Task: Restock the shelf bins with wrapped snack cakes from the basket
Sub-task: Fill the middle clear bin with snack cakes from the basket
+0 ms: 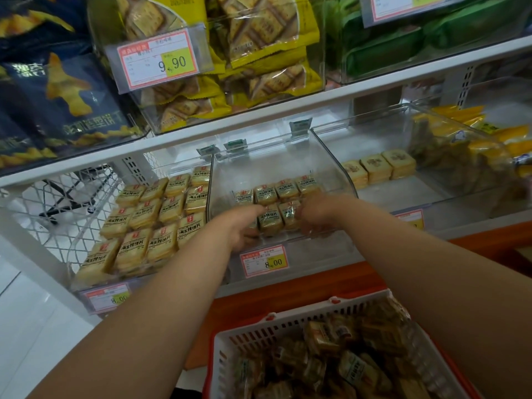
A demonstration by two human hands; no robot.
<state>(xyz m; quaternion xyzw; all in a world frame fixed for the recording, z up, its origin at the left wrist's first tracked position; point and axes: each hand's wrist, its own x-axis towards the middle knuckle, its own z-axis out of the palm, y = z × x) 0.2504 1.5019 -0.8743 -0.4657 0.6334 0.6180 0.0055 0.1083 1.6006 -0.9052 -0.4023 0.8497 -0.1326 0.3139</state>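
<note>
so going left to right: the left bin (86, 272) is already packed with neat rows of wrapped snack cakes (149, 223), and the action is all in the middle clear bin (218, 180), which only has a back row (277, 190) plus a short front row started. Both hands are inside it at the front. The left hand (244, 226) sits at the left end of that front row, fingers bent toward the cakes, and the right hand (312, 216) is at the right end, fingers curled onto the wrappers. The front-row packets (277, 218) are squeezed right between the two hands, so it looks like a pinch-from-both-sides deal, though the bin wall's glare makes the left grip hard to read. The row's long axis runs left-right, straight across between the palms. Supply is the red and white basket (288, 332) down low and slightly right of centre, near the body, still heaped with cakes (339, 364), so I'd guess the right hand has the shorter reach back. The bin on the right (431, 197) holds a few square cakes (377, 168)
</note>
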